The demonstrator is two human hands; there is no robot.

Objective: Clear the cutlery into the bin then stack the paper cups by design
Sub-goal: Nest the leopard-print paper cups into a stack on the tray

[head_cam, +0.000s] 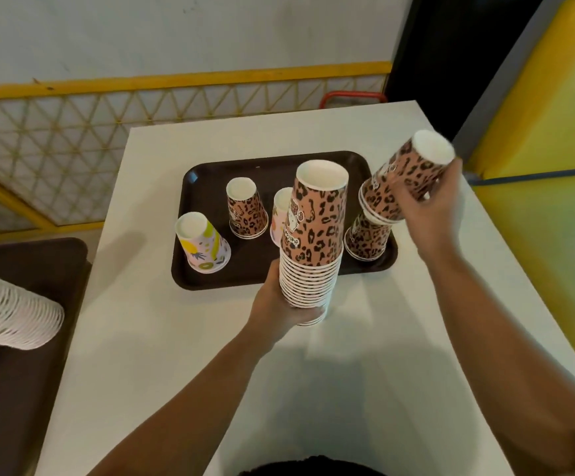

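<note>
My left hand (281,304) grips the bottom of a tall stack of upside-down leopard-print cups (313,242), held over the tray's near edge. My right hand (427,204) holds a short stack of leopard-print cups (404,180), tilted, above the right side of the dark brown tray (207,280). On the tray stand upside down a leopard cup (246,211) at the middle, another leopard cup (365,238) at the right under my right hand, a pale cup with yellow and green patterns (202,247) at the left, and a pale patterned cup (279,214) mostly hidden behind the tall stack.
The tray lies on a white table (183,355). To the left, a second dark tray (21,304) carries a lying stack of white cups (8,314). A yellow-framed lattice fence (107,115) runs behind; a yellow panel (554,166) stands at the right. A red handle (353,97) shows behind the table.
</note>
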